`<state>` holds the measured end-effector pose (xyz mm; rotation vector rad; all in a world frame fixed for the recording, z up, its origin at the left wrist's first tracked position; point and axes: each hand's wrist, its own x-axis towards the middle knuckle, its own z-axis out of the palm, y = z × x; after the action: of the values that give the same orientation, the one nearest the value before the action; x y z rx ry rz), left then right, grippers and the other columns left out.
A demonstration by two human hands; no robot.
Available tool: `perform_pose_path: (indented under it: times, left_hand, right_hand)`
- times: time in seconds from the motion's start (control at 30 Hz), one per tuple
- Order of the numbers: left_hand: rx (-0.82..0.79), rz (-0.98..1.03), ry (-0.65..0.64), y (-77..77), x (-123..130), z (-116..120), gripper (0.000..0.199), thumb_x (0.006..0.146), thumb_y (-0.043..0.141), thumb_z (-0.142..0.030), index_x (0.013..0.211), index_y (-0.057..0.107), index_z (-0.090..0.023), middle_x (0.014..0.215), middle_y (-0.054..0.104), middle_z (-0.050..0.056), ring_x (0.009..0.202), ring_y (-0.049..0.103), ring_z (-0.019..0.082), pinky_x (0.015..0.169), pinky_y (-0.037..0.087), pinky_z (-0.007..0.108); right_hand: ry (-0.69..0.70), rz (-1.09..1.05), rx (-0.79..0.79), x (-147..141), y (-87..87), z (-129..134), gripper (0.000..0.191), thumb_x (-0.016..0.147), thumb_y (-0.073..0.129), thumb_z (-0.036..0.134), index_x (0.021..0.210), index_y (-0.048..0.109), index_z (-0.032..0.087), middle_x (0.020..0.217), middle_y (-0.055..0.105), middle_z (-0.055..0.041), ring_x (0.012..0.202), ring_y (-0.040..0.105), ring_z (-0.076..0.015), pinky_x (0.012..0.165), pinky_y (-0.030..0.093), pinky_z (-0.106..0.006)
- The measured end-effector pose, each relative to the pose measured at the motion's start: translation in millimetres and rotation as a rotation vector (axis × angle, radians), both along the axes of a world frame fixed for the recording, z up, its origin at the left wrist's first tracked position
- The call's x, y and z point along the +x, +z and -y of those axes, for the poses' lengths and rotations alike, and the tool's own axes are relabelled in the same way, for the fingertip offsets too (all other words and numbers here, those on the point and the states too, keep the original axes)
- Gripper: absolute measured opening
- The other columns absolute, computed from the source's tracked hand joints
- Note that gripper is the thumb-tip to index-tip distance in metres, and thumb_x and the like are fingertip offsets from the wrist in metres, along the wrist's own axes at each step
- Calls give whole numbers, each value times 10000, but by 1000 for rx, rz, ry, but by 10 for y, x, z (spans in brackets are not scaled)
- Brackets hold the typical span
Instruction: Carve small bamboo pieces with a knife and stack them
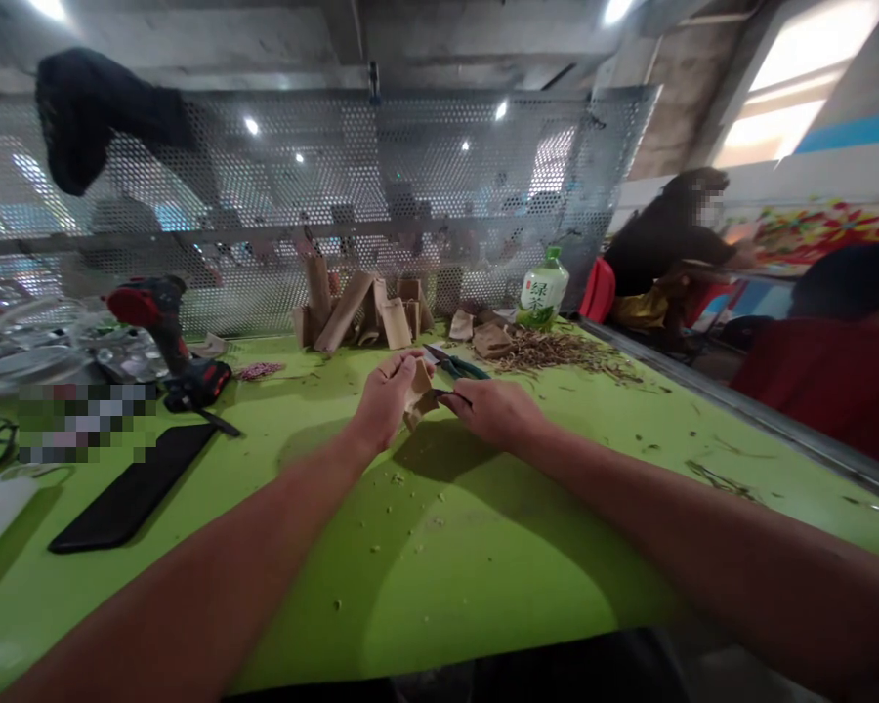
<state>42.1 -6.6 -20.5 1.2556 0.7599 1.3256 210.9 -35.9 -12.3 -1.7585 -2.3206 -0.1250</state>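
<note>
My left hand (385,400) is closed around a torn piece of brown cardboard (418,398), held above the green table. My right hand (502,410) grips a thin dark tool (445,393) whose tip meets the right side of the cardboard; the fingers hide most of it, so its exact kind does not show. Just behind my hands lies a pair of pliers (458,366) with dark green handles. Small pale crumbs (397,478) are scattered on the table (483,557) below the cardboard.
Folded cardboard pieces (358,310) stand at the back, beside a heap of brown strips (557,353) and a green tea bottle (543,290). A cordless drill (165,337), a black flat case (136,488) and clear containers (36,376) occupy the left. Perforated metal panels (264,195) close off the back.
</note>
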Motion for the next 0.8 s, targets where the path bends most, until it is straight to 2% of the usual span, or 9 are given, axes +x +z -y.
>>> perform_pose_path:
  times: [0.1,0.17,0.27,0.37,0.47,0.53,0.63,0.7,0.8]
  left_hand:
    - [34,-81,-7,-28,-33,-66,333,899,530,-372,1164,582,-178,1053,685,70,781,611,150,689,516,278]
    - [138,-289,32,-22,-104,-129,351,889,540,-374,1171,618,-180,1091,690,82,870,619,181,745,506,286]
    - [351,-633,192,55,-259,-194,280,779,655,-292,1027,700,-171,1068,700,98,1002,607,245,831,474,300]
    - [352,-831,245,166,-388,-182,220,724,682,-261,917,698,-156,900,698,90,842,617,242,748,466,313]
    - [344,-846,293,200,-426,-136,179,718,677,-251,871,652,-162,782,650,53,729,576,198,649,432,280]
    - [322,-869,259,154,-411,-126,181,716,669,-228,883,629,-171,750,630,33,689,561,180,615,413,262]
    - [258,-964,106,41,-388,-152,185,713,655,-190,898,653,-185,753,658,37,686,581,192,611,406,263]
    - [217,-1002,25,-17,-390,-178,149,728,651,-212,870,691,-191,770,686,53,703,600,210,613,406,270]
    - [207,-1014,-23,-42,-408,-202,120,734,657,-259,816,719,-197,759,700,64,689,602,218,601,402,269]
  right_hand:
    - [-14,25,-15,3,-3,-35,462,974,356,540,956,697,228,778,705,-68,585,573,-168,513,295,-265]
    - [-8,27,-16,17,-12,-53,443,975,364,525,956,699,237,781,709,-59,592,575,-167,510,288,-264]
    - [-6,34,-5,48,-33,-74,444,977,364,518,917,698,232,766,701,-56,579,558,-156,506,267,-263]
    - [-5,40,5,65,-48,-78,461,973,370,532,867,688,215,753,691,-61,554,531,-145,516,252,-264]
    - [15,0,52,68,-42,-62,506,977,333,571,882,677,212,730,676,-54,551,514,-142,526,240,-262]
    - [16,-20,76,75,-30,-53,520,977,315,586,914,675,216,725,672,-50,554,511,-142,530,234,-261]
    - [-14,8,70,100,-16,-58,494,977,330,567,927,679,221,747,679,-52,573,521,-148,524,232,-269]
    - [-31,39,55,116,-16,-69,487,973,342,561,909,680,217,752,680,-57,582,530,-154,514,231,-275]
    - [-29,69,19,122,-20,-81,501,973,341,570,912,681,207,754,679,-64,584,543,-151,516,245,-273]
